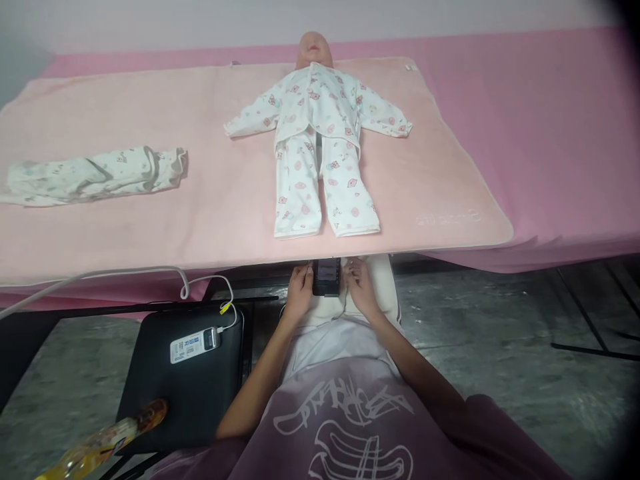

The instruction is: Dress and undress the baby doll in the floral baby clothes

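A dark phone (327, 277) with a lit screen is held low over my lap, just below the table's front edge. My left hand (299, 288) is closed around the phone's left side. Just off its right edge, my right hand (361, 287) has curled fingers; whether they hold anything is too small to tell. On the table beyond lies a baby doll (314, 50) on its back, arms spread. It wears a white printed top (319, 100) and matching trousers (300, 183).
A folded printed garment (95, 177) lies left on the pink mat (210, 220). Pink cloth (550, 133) covers the table. To my left, a black stool (150, 380) carries a white power bank (194, 345) with a cable (150, 270) and a bottle (100, 447).
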{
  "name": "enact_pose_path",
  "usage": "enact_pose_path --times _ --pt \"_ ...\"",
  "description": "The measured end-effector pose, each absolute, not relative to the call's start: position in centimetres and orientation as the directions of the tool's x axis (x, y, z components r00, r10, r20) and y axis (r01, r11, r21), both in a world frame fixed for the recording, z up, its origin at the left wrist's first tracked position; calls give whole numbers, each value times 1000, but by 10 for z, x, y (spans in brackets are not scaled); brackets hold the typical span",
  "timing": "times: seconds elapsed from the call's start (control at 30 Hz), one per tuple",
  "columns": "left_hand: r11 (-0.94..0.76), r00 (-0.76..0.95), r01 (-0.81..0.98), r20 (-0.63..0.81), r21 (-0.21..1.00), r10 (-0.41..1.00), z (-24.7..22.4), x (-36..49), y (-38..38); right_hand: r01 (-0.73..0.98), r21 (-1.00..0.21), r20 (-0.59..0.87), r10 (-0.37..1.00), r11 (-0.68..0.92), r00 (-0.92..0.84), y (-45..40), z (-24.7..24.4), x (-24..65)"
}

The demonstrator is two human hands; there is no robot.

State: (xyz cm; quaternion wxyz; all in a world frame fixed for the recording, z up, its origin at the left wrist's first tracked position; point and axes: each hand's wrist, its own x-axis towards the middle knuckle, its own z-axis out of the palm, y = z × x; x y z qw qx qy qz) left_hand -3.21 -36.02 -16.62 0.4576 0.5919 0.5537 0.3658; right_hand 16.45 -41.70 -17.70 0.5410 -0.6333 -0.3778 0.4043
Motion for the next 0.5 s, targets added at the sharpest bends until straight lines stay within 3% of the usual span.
enact_pose_path --times 0.5 --pt "6 136 340 -55 940 989 -166 -33 -366 -51 -975 -220 955 -214 197 -432 -174 168"
